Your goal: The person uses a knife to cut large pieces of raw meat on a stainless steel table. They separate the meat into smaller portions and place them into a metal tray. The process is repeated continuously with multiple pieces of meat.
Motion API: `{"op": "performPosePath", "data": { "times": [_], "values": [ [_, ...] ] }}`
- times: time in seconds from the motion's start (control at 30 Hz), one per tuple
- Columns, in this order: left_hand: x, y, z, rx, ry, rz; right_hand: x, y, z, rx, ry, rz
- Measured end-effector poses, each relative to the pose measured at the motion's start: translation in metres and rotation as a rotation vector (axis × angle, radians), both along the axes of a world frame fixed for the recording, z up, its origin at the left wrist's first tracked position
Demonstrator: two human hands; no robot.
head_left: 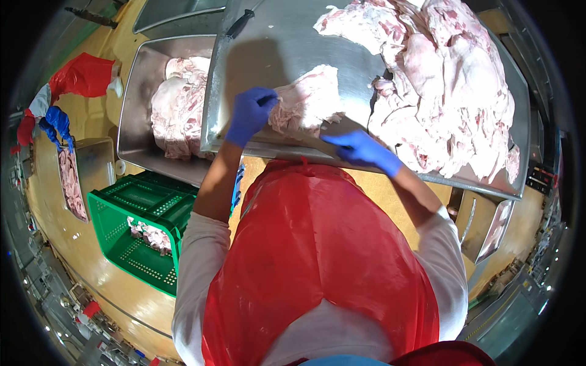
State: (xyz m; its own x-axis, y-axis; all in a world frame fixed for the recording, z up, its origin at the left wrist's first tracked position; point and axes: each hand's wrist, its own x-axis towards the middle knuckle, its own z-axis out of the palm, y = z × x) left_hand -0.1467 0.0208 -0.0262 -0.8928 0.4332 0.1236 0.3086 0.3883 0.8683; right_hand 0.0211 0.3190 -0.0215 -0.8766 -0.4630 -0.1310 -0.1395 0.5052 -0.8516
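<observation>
My left hand (251,113), blue-gloved, has its fingers closed on the left edge of a pale pink piece of meat (308,100) lying on the steel worktop (256,67). My right hand (361,149), also gloved, is just below and right of that piece, index finger stretched out and the others loosely bent, with nothing visible in it. A large pile of fatty meat (439,91) covers the worktop's right side. A black-handled knife (240,24) lies at the back left edge.
A steel bin of meat (177,116) is at left, above a green crate (128,244) holding scraps. A co-worker in a red apron and blue gloves (79,76) stands at far left by a tray (72,183). Another steel container (488,226) is at lower right.
</observation>
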Motion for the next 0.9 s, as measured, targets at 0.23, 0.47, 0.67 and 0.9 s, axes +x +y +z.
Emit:
{"op": "performPosePath", "data": {
  "times": [0.23, 0.47, 0.67, 0.9],
  "values": [
    [0.012, -0.068, 0.077, 0.096, -0.022, 0.176, 0.033, 0.037, 0.049, -0.052, -0.484, -0.411],
    [0.084, -0.203, 0.123, 0.106, 0.016, 0.722, 0.04, 0.0, 0.013, -0.275, -0.423, -0.747],
    [0.182, -0.376, 0.13, -0.531, 0.411, 1.583, 0.03, 0.003, 0.024, -0.445, -0.403, -0.812],
    [0.085, -0.133, 0.036, -0.324, 0.154, 0.761, 0.047, 0.029, -0.003, -0.017, -0.291, -0.643]
  ]
}}
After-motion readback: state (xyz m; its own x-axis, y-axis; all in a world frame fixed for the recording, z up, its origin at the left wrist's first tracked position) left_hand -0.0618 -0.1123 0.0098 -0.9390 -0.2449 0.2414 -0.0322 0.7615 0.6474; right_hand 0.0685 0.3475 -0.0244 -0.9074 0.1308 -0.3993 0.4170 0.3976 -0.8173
